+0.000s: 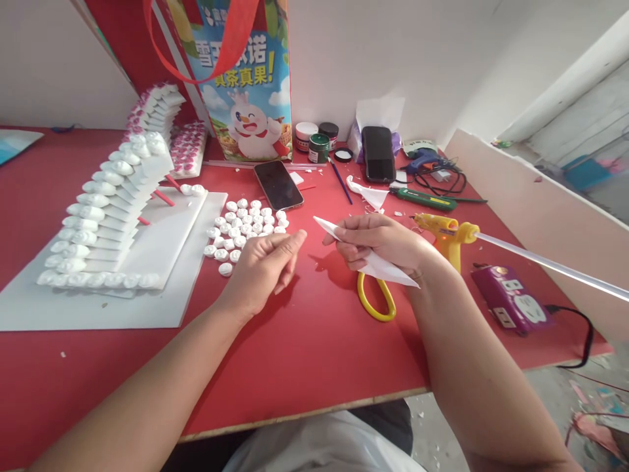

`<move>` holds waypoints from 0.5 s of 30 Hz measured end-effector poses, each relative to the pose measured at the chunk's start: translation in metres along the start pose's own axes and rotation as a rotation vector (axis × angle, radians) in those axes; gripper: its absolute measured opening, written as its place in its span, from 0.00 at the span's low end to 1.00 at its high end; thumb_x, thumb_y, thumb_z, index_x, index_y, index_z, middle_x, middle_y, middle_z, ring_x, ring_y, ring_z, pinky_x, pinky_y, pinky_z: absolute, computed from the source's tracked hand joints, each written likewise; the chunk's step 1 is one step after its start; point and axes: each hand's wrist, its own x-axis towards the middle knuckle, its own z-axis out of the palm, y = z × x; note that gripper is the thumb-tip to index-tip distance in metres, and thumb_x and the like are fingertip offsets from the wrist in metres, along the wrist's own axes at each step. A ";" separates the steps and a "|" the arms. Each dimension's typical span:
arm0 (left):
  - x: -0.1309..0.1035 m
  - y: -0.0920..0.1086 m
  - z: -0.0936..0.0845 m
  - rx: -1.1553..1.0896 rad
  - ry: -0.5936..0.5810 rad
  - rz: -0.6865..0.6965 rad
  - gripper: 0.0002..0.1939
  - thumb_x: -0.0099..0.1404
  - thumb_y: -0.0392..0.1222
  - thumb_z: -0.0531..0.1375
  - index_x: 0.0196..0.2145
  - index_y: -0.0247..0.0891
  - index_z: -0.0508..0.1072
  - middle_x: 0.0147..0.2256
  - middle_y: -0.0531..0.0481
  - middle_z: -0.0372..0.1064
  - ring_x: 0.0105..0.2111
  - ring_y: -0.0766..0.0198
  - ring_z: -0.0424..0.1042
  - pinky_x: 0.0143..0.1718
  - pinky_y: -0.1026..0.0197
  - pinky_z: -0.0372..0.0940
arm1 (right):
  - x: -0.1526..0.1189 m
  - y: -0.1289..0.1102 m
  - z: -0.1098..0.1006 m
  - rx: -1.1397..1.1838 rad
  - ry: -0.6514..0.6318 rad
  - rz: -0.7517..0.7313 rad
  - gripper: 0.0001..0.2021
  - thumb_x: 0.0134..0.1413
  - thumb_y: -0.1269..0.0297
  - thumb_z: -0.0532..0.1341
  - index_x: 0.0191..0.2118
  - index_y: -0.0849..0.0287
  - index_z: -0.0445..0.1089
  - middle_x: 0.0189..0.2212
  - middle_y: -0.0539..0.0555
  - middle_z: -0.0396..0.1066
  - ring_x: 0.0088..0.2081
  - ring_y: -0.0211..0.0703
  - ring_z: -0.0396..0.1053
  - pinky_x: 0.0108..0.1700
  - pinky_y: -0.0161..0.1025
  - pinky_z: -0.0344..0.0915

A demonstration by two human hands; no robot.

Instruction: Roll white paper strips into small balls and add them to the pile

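Right hand (374, 242) is closed around a white paper strip (378, 265), which runs through the fist, one pointed end projecting toward the left hand (263, 269). Left hand hovers half-curled, holding nothing, just beside that tip. Yellow-handled scissors (376, 301) lie on the red table (314, 354) beneath the right wrist.
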 end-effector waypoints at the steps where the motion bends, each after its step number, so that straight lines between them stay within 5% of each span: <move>1: -0.001 0.000 0.002 0.029 -0.050 0.005 0.20 0.69 0.51 0.63 0.23 0.38 0.68 0.19 0.54 0.63 0.17 0.71 0.60 0.20 0.65 0.55 | 0.000 -0.001 0.000 0.004 -0.008 0.003 0.07 0.58 0.67 0.68 0.33 0.67 0.75 0.20 0.47 0.59 0.22 0.29 0.47 0.24 0.31 0.52; 3: -0.001 -0.002 0.004 0.058 -0.131 0.010 0.07 0.66 0.43 0.66 0.38 0.40 0.73 0.37 0.50 0.74 0.25 0.69 0.69 0.27 0.65 0.65 | -0.002 -0.002 0.000 0.008 -0.015 0.013 0.08 0.57 0.66 0.69 0.31 0.65 0.73 0.20 0.47 0.59 0.21 0.29 0.47 0.24 0.31 0.52; 6: 0.000 -0.005 0.005 0.183 -0.050 0.079 0.15 0.65 0.41 0.66 0.48 0.42 0.69 0.53 0.46 0.70 0.34 0.68 0.72 0.36 0.64 0.69 | -0.003 -0.003 0.000 0.016 -0.006 0.035 0.08 0.57 0.66 0.69 0.31 0.65 0.73 0.20 0.47 0.58 0.21 0.28 0.47 0.23 0.30 0.51; 10: 0.003 -0.008 -0.001 0.411 0.105 0.349 0.15 0.69 0.41 0.64 0.52 0.42 0.70 0.55 0.45 0.69 0.38 0.66 0.73 0.42 0.63 0.69 | -0.002 -0.001 0.004 0.039 -0.072 0.082 0.08 0.58 0.68 0.67 0.31 0.67 0.74 0.18 0.47 0.59 0.20 0.28 0.47 0.22 0.30 0.50; 15: 0.006 -0.011 -0.011 0.698 -0.019 0.856 0.14 0.73 0.32 0.58 0.52 0.40 0.78 0.44 0.45 0.76 0.43 0.62 0.76 0.47 0.59 0.71 | -0.001 0.002 0.010 0.063 -0.189 0.139 0.10 0.58 0.65 0.67 0.30 0.67 0.74 0.17 0.46 0.57 0.19 0.28 0.47 0.21 0.30 0.49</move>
